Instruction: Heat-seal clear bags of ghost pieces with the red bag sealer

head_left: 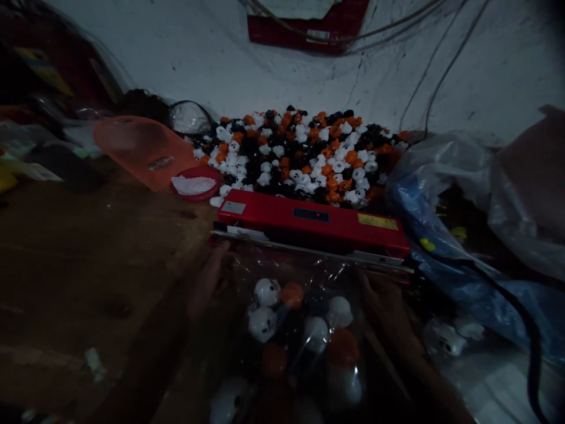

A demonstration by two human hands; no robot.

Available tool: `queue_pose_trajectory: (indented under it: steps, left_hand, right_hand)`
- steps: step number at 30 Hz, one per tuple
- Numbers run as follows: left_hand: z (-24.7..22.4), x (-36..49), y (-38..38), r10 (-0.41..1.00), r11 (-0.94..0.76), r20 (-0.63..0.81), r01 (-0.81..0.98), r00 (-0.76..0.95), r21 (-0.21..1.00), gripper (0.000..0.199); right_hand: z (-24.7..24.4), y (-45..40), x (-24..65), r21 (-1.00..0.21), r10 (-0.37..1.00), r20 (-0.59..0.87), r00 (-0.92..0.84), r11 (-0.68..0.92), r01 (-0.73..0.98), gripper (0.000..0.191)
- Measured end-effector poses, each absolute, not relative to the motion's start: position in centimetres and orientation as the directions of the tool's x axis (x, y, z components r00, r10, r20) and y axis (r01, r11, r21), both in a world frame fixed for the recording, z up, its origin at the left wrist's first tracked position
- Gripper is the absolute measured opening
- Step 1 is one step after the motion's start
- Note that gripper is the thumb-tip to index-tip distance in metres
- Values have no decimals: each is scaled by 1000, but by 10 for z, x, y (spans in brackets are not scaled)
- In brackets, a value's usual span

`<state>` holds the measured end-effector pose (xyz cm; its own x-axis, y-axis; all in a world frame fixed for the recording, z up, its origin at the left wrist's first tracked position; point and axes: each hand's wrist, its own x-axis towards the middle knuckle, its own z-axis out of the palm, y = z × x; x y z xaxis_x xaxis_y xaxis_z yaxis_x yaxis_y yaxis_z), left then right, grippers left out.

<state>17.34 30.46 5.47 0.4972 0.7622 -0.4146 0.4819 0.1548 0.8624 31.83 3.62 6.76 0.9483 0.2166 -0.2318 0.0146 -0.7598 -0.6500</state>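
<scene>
A clear plastic bag (300, 330) filled with white, orange and black toy figures lies in front of me, its open top pushed into the jaw of a red heat sealer (309, 221). My left hand (207, 282) grips the bag's left edge near the sealer. My right hand (388, 306) grips the bag's right edge. Both hands are dim and partly hidden by the plastic.
A big heap of white, orange and black figures (300, 153) lies behind the sealer. An orange scoop (141, 147) and a small red dish (194, 185) sit to the left on the wooden table (88, 253). Plastic bags (477, 194) pile up on the right, with a black cable (525, 330).
</scene>
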Motion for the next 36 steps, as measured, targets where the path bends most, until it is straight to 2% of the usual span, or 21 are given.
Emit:
queue_pose_trajectory:
  steps: [2, 6, 11, 17, 22, 26, 28, 31, 34, 36]
  left_hand:
    - [55, 175, 306, 736, 165, -422, 463, 530, 871, 41]
    - [59, 184, 308, 803, -31, -312, 558, 507, 829, 33]
    - [70, 200, 299, 888, -121, -205, 638, 412, 760, 26]
    - [65, 207, 297, 914, -182, -118, 654, 387, 734, 32]
    - [65, 208, 295, 912, -174, -129, 652, 389, 738, 30]
    - [66, 205, 294, 905, -186, -118, 631, 408, 753, 25]
    - [65, 202, 296, 903, -208, -75, 583, 424, 785, 20]
    - [65, 196, 298, 918, -220, -15, 540, 397, 813, 15]
    - [65, 189, 298, 907, -170, -127, 627, 400, 760, 21]
    - [63, 184, 297, 863, -187, -206, 669, 462, 720, 28]
  right_hand:
    - [60, 30, 323, -699, 253, -212, 944, -714, 35, 51]
    - [48, 23, 331, -734, 289, -109, 951, -668, 119, 45]
    - [43, 25, 330, -589, 288, 139, 948, -746, 313, 40]
    - [40, 32, 334, -386, 306, 175, 936, -853, 351, 43]
    - [42, 27, 335, -429, 353, 202, 914, -807, 407, 44]
    - [65, 17, 332, -289, 390, 154, 908, -861, 418, 47]
    - [83, 17, 331, -253, 378, 175, 909, -875, 412, 47]
    - [109, 30, 334, -343, 477, 272, 836, -764, 547, 41]
    - [125, 51, 344, -368, 669, 348, 657, -547, 752, 35]
    - [134, 65, 354, -355, 758, 309, 574, -468, 809, 36]
